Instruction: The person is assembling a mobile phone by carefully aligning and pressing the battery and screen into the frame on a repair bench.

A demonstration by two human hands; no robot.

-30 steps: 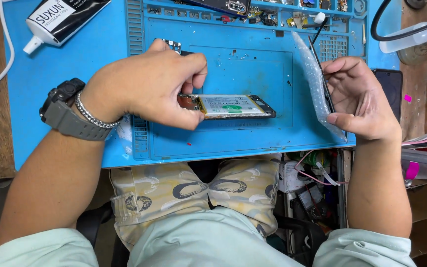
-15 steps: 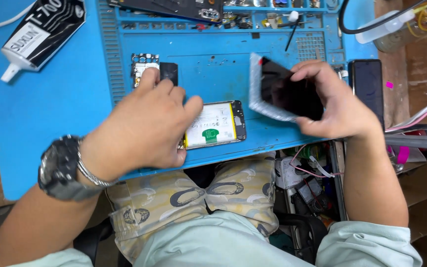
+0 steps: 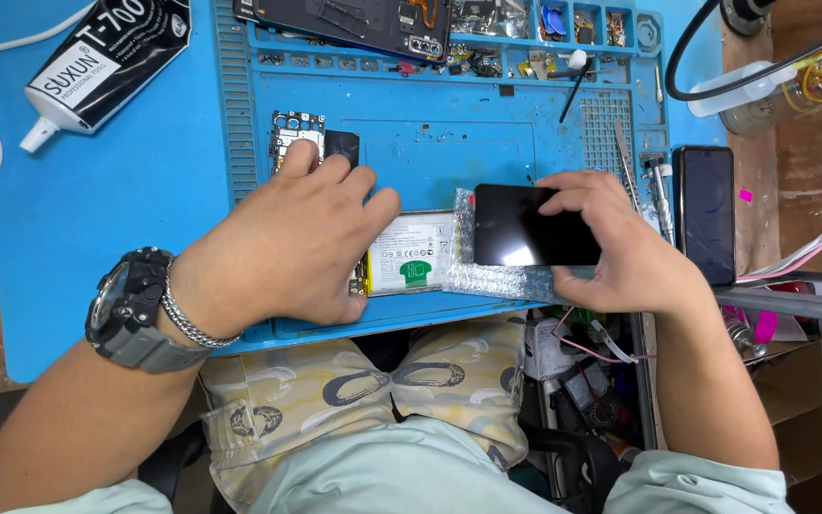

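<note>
Since the earlier frame, the black screen panel (image 3: 535, 225) has been turned from a steep tilt to lie nearly flat, glass side up, over the right end of the opened phone (image 3: 409, 251). Right hand (image 3: 620, 249): clenched on the panel, fingers curled over its top edge and thumb at its lower right corner. A sheet of bubble wrap (image 3: 497, 282) lies under the panel and shows along its lower and left edges.

Left hand (image 3: 287, 249): pressed palm-down on the left part of the opened phone, fingers spread, thumb at the lower edge; it grasps nothing but pins the phone to the blue work mat (image 3: 145, 190). The phone's white battery label with a green mark shows between the two hands. A grey wristwatch (image 3: 130, 309) and a metal bracelet sit on the left wrist.

Just above the left fingertips lies a small circuit board (image 3: 295, 131) with a black patch beside it. A black back cover (image 3: 354, 24) rests across the mat's upper tray compartments. A black glue tube (image 3: 97, 62) lies at the upper left. A second dark phone (image 3: 706, 214) lies at the mat's right edge, beside tweezers (image 3: 658, 195).
</note>
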